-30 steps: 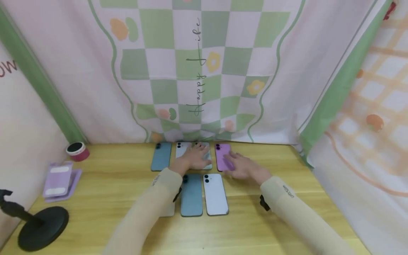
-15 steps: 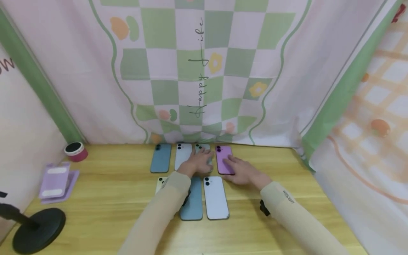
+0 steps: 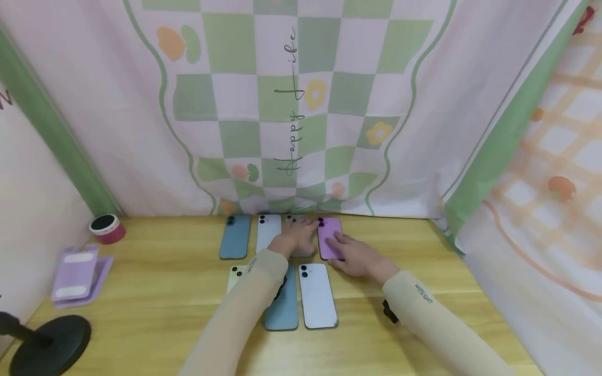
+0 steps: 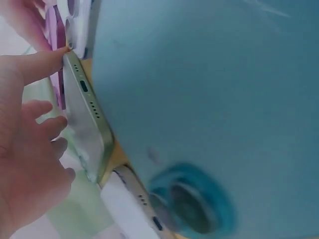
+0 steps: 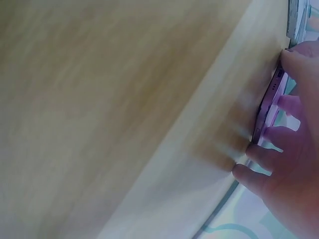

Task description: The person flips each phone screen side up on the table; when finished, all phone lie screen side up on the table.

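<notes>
My left hand (image 3: 298, 237) is spread over a pale green phone (image 4: 87, 119) in the back row, its thumb touching the phone's bottom corner in the left wrist view. The fingertips are over the phone's back. My right hand (image 3: 359, 257) rests at the purple phone (image 3: 331, 230), just to the right. In the right wrist view its thumb is at the bottom edge, with fingers on the back and beside the side edge. Left of these lie a white phone (image 3: 269, 230) and a blue phone (image 3: 235, 237). All phones lie camera side up.
A front row holds a pale yellow phone (image 3: 233, 277), a larger blue phone (image 3: 284, 308) and a white phone (image 3: 318, 296). My left sleeve crosses over part of it. At left are a purple stand (image 3: 77, 277), a pink-and-white jar (image 3: 108, 230) and a black round base (image 3: 51, 344). A curtain (image 3: 277, 130) hangs behind the table.
My left hand has shifted slightly right over the pale green phone, and its forearm uncovers the pale yellow phone's top. My right hand stays at the purple phone. The head view has shifted slightly.
</notes>
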### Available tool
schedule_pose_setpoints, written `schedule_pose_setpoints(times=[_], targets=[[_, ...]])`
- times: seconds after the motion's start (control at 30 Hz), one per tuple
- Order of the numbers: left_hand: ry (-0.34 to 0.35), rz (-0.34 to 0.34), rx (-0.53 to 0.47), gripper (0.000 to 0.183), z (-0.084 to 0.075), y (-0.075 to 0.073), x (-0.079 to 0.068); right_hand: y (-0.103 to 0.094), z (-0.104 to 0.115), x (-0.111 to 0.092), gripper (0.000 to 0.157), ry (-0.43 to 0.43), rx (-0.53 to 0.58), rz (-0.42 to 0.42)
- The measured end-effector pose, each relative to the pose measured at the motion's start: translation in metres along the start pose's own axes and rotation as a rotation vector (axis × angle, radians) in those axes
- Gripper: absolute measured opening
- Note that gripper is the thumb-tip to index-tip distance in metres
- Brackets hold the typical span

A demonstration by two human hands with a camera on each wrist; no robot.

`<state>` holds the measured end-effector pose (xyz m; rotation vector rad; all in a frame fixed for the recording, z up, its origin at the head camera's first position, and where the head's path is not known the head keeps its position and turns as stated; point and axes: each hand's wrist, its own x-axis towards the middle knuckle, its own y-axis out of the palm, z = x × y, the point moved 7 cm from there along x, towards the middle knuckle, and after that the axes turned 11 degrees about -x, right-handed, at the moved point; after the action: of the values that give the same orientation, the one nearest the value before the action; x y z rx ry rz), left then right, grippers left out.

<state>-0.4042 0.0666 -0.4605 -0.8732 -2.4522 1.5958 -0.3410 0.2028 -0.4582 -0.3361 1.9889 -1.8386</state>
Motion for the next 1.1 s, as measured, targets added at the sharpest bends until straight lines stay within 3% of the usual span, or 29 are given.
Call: schedule_pose_setpoints(times=[0.1, 0.4, 0.47, 0.7, 1.1], targets=[[0.002, 0.015, 0.006, 0.089, -0.008, -0.005, -0.004, 0.002, 0.001, -0.001, 0.068, -0.001, 0.004, -0.009], [-0.002, 0.104, -0.034, 0.107, -0.001, 0.001, 0.016, 0.004, 0.004, 0.001, 0.066, -0.018, 0.006, -0.034], [0.011, 0.100, -0.034, 0.112, 0.001, 0.003, 0.022, 0.005, 0.003, 0.000, 0.066, -0.020, 0.003, -0.041], [0.030, 0.094, -0.032, 0.121, -0.001, 0.001, 0.018, 0.003, -0.001, -0.002, 0.065, -0.022, -0.015, -0.057], [-0.039, 0.136, 0.038, 0.133, 0.013, 0.019, 0.049, 0.002, 0.002, -0.004, 0.065, -0.029, -0.005, -0.038]])
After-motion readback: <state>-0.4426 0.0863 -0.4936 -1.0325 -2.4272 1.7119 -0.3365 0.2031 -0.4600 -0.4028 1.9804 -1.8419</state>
